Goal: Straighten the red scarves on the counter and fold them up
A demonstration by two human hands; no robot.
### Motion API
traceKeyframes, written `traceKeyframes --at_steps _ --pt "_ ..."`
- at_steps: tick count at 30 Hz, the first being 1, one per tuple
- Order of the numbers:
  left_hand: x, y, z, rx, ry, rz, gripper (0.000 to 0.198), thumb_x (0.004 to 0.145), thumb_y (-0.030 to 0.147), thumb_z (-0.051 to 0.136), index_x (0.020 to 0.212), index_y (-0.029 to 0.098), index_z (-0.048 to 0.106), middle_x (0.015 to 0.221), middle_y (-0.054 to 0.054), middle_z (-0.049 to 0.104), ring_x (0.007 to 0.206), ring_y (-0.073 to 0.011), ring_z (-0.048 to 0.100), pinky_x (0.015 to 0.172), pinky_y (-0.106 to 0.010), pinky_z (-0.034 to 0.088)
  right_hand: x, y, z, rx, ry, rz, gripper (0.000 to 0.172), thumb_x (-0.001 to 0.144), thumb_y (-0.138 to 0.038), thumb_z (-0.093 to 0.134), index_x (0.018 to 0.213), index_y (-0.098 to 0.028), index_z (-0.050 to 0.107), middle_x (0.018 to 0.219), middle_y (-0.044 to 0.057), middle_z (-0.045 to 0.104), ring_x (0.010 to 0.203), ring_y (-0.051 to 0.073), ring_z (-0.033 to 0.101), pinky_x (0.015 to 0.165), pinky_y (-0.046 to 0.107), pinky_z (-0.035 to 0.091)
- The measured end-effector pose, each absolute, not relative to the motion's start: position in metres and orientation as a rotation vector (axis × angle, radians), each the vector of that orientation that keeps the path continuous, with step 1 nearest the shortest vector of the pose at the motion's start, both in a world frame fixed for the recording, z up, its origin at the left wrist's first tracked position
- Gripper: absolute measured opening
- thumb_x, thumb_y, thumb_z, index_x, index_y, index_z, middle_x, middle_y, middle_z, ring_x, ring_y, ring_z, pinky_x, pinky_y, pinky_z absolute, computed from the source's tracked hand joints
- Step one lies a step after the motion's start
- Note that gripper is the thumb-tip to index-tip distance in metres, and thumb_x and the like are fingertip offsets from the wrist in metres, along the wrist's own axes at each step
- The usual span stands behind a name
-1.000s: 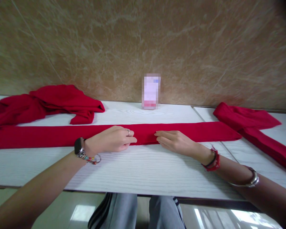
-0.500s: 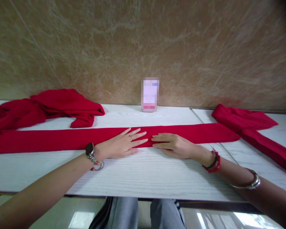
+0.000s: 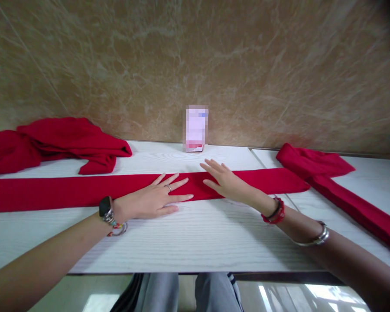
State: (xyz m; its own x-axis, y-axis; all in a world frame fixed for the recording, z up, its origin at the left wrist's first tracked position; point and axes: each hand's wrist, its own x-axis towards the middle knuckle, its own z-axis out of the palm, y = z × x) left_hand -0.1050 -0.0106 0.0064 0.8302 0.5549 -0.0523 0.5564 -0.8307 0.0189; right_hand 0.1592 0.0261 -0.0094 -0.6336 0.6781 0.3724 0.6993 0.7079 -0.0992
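A long red cloth strip [image 3: 65, 193], perhaps a scarf or sash, stretches flat across the white table. My left hand [image 3: 152, 198] lies on its middle with spread fingers, a ring on one of them. To the right, my right hand [image 3: 229, 182] is over the same strip, fingers extended and apart, holding nothing. Its fingertips point toward the far edge of the cloth, and it looks slightly raised. The strip's right part meets a folded red band that runs off toward the right edge of the view.
A crumpled heap of red cloth [image 3: 68, 143] lies at the back left. More folded red cloth [image 3: 315, 161] is at the back right. A phone [image 3: 196, 128] leans against the brown marbled wall [image 3: 195, 56]. The white table [image 3: 182, 242] has a seam at right.
My right hand has lifted and turned, its fingers now opened and pointing up toward the wall. My left hand stays spread on the cloth. The whole view has shifted slightly.
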Motion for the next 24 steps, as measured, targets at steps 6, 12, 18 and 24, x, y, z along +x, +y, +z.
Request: traceKeyframes --at_steps 6,12,18,24 --pt "-0.104 -0.014 0.012 2.939 0.937 -0.156 0.045 0.091 0.044 0.034 0.136 0.039 0.027 0.15 0.0 0.005 0.135 -0.0297 0.003 0.106 -0.049 0.007 0.155 0.009 -0.017 -1.124 -2.787 -0.158 0.052 0.093 -0.042 0.025 0.139 -0.018 0.025 0.144 0.012 0.028 0.132 0.028 0.023 0.102 0.055 0.026" --pt "-0.104 -0.016 0.019 2.899 0.942 -0.203 0.046 0.091 0.047 0.032 0.135 0.038 0.029 0.15 0.001 0.005 0.136 -0.0288 0.002 0.107 -0.048 0.006 0.162 0.007 -0.013 -1.138 -2.814 -0.174 0.053 0.093 -0.041 0.024 0.139 -0.015 0.025 0.145 0.012 0.025 0.132 0.027 0.021 0.103 0.053 0.025" --pt "-0.1 -0.019 0.009 2.835 1.235 -0.075 0.049 0.095 0.033 0.016 0.142 0.018 0.011 0.148 -0.005 0.013 0.136 -0.0149 0.01 0.108 -0.033 0.012 0.131 0.004 0.002 -1.094 -2.802 -0.176 0.052 0.093 -0.038 0.026 0.138 -0.012 0.028 0.145 0.013 0.023 0.133 0.028 0.02 0.103 0.055 0.023" --pt "-0.095 -0.021 -0.007 2.867 1.569 -0.014 0.056 0.091 0.035 0.024 0.138 0.005 0.023 0.146 -0.014 0.017 0.135 -0.0228 0.013 0.108 -0.038 0.014 0.088 0.008 -0.009 -1.114 -2.724 -0.069 0.052 0.092 -0.035 0.029 0.136 -0.008 0.03 0.142 0.016 0.03 0.132 0.025 0.023 0.106 0.05 0.022"
